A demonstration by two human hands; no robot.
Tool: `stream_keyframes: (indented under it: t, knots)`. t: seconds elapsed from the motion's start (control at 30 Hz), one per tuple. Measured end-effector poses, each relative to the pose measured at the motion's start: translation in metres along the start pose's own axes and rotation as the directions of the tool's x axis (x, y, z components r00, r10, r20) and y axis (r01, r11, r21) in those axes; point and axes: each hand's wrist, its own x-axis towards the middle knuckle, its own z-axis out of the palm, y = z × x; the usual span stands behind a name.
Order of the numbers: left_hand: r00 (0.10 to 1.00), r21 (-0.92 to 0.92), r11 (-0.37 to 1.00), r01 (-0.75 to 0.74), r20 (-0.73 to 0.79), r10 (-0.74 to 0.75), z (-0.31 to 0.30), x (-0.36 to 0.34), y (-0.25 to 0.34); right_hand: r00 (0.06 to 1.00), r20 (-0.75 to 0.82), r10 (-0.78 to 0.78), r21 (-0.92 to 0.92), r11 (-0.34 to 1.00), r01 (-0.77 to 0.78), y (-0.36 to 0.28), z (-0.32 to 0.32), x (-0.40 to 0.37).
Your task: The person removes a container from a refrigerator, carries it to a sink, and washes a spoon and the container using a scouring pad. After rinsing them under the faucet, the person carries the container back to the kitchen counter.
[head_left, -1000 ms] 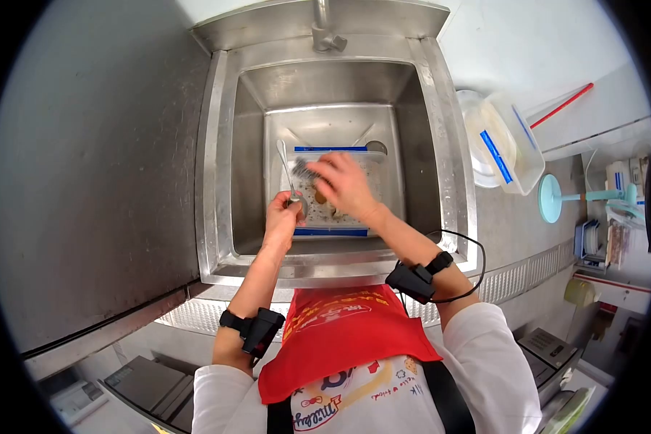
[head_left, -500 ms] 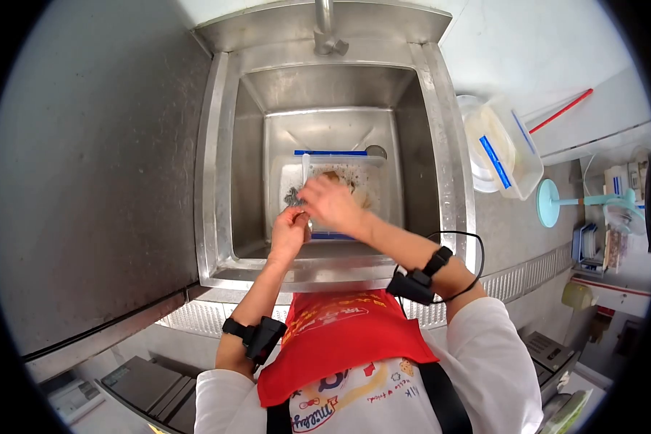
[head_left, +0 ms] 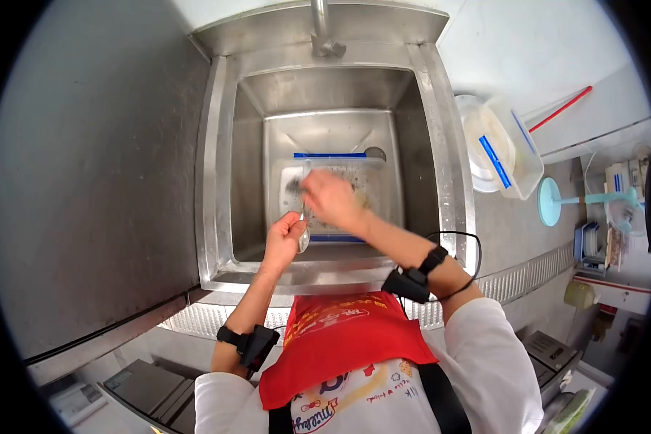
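Note:
My left hand (head_left: 283, 237) is closed on a shiny metal spoon (head_left: 304, 240), its rounded end low beside my palm and its thin handle pointing up. Just above and to the right, my right hand (head_left: 333, 197) is curled, its fingertips slightly blurred. A dark grey steel wool scrubber (head_left: 294, 186), smeared by motion, shows at those fingertips. Below both hands, a clear plastic container (head_left: 385, 189) with blue clips (head_left: 330, 155) lies in the steel sink (head_left: 249, 173). Dark and brownish bits are scattered in it, partly hidden by my right hand.
A faucet (head_left: 324, 45) rises at the sink's back edge. To the right stand a second clear bin with a blue clip (head_left: 495, 160) and a light blue round-ended tool (head_left: 549, 202). A large grey metal panel (head_left: 108, 166) borders the left side.
The scrubber has shifted up slightly at my right fingertips. My left hand has dropped a little lower, and the spoon's rounded end shows more clearly.

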Motion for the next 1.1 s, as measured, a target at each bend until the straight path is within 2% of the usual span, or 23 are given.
stream_keyframes:
  t: [0.13,0.2,0.33,0.43,0.47,0.57,0.6,0.63,0.67,0.73,0.83,0.87,0.93,0.97,1.0,1.03,1.07,1.1]
  knots:
    - [0.991,-0.068,0.993,-0.094,0.089,0.100,0.008,-0.004,-0.012,0.940,-0.112,0.322,-0.018,0.945,-0.326,0.043,-0.012,0.027]
    - [0.986,-0.106,0.994,-0.038,0.159,0.055,0.007,0.001,-0.005,0.886,-0.156,0.436,0.079,0.900,-0.428,0.065,-0.011,0.023]
    - [0.979,-0.222,0.972,0.073,0.204,-0.027,-0.001,0.006,-0.002,0.788,-0.168,0.593,0.260,0.797,-0.544,0.099,-0.021,0.008]
    - [0.979,-0.302,0.934,0.190,0.126,-0.158,0.008,-0.001,0.020,0.758,-0.147,0.635,0.432,0.731,-0.528,0.103,-0.028,0.000]
    - [0.978,-0.307,0.933,0.190,0.145,-0.151,0.007,0.001,0.018,0.805,-0.275,0.525,0.411,0.822,-0.395,0.100,-0.026,-0.002]
    - [0.975,-0.331,0.923,0.196,0.167,-0.147,0.009,0.008,0.006,0.857,-0.222,0.464,0.565,0.778,-0.275,0.071,-0.031,0.000]
    - [0.977,-0.347,0.917,0.195,0.148,-0.151,0.011,0.009,0.004,0.859,-0.175,0.482,0.600,0.744,-0.295,0.050,-0.038,0.002]
    - [0.979,-0.362,0.912,0.194,0.129,-0.157,0.013,0.010,0.003,0.864,-0.202,0.461,0.528,0.794,-0.301,0.031,-0.042,0.003]
    - [0.982,-0.370,0.910,0.186,0.109,-0.156,0.014,0.010,0.004,0.926,-0.297,0.232,0.298,0.944,-0.141,0.019,-0.043,0.002]
    - [0.986,-0.384,0.908,0.168,0.069,-0.153,0.016,0.010,0.006,0.992,-0.123,-0.008,0.111,0.994,0.022,-0.003,-0.040,-0.007]
    - [0.993,-0.434,0.894,0.115,0.036,-0.110,0.017,0.011,0.009,0.993,0.017,-0.119,0.070,0.991,0.118,-0.018,-0.031,-0.016]
    - [0.991,-0.436,0.890,0.135,0.056,-0.123,0.018,0.008,0.009,0.995,-0.080,-0.066,0.092,0.993,0.074,-0.005,-0.024,-0.013]
    - [0.985,-0.439,0.882,0.173,0.093,-0.147,0.018,0.002,0.008,0.993,-0.099,0.071,0.079,0.995,-0.064,0.005,-0.024,-0.005]
    - [0.989,-0.447,0.883,0.146,0.057,-0.135,0.017,0.003,0.007,0.984,-0.111,0.139,0.072,0.989,-0.131,0.008,-0.023,-0.003]
    - [0.992,-0.455,0.883,0.118,0.021,-0.122,0.017,0.005,0.007,0.999,-0.039,-0.003,0.155,0.988,0.009,0.008,-0.018,-0.007]
    - [0.994,-0.462,0.882,0.092,-0.013,-0.110,0.018,0.007,0.009,1.000,-0.020,-0.022,0.177,0.984,0.025,-0.001,-0.017,-0.011]
    - [0.996,-0.410,0.908,0.085,0.002,-0.092,0.013,0.006,0.014,0.999,-0.001,-0.041,0.196,0.980,0.041,-0.013,-0.016,-0.017]
    - [0.995,-0.433,0.896,0.095,0.018,-0.096,0.015,0.006,0.013,0.998,0.018,-0.063,0.215,0.975,0.058,-0.018,-0.017,-0.018]
